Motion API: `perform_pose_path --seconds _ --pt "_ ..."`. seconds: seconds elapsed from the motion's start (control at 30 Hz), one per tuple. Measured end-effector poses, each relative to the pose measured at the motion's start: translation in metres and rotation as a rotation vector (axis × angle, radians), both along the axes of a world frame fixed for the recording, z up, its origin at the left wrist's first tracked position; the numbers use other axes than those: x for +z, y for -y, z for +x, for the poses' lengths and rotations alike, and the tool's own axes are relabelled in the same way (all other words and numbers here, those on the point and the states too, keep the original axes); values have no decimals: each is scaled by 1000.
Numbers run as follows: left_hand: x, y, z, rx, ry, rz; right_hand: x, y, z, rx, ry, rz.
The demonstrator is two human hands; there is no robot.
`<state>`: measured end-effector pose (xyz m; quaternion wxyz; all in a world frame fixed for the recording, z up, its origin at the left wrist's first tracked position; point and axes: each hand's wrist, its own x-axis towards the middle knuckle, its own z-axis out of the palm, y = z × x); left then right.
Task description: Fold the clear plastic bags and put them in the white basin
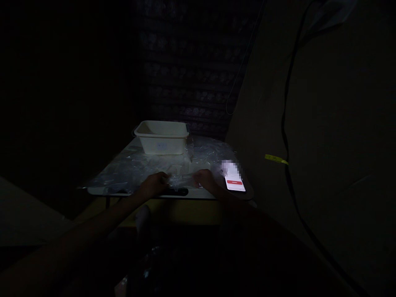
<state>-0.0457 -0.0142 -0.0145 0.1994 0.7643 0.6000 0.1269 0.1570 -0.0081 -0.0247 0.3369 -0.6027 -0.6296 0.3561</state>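
Observation:
In dim light, my left hand (155, 183) is closed on one end of a clear plastic bag (181, 180) near the front edge of a white table (198, 194). My right hand (204, 178) pinches the other end, so the plastic spans the gap between them. More clear plastic (123, 171) lies spread over the tabletop. Behind my hands stands a white rectangular tub (163, 144) with a small label on its front; its contents are hidden in shadow.
A lit phone (235, 183) lies at the table's right front. A dark cable (286, 140) with a yellow tag (275, 159) hangs along the right wall. Dark rows of shiny items (198, 97) rise behind the table.

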Motion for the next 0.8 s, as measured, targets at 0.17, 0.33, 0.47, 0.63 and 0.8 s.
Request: perform_pose_path --seconds 0.17,0.33,0.47,0.63,0.8 --pt "3 -2 -3 26 -50 -28 -1 -1 -2 -53 117 -4" --pt "15 7 -4 -40 -173 95 -6 -4 -5 -80 144 -24" --pt "21 21 5 -404 -203 262 -7 -5 -6 -101 186 -35" --pt "13 33 22 -601 -164 301 -8 -6 -5 -90 229 -18" --pt "4 36 28 -634 -132 345 -6 -5 -5 -54 171 -2"
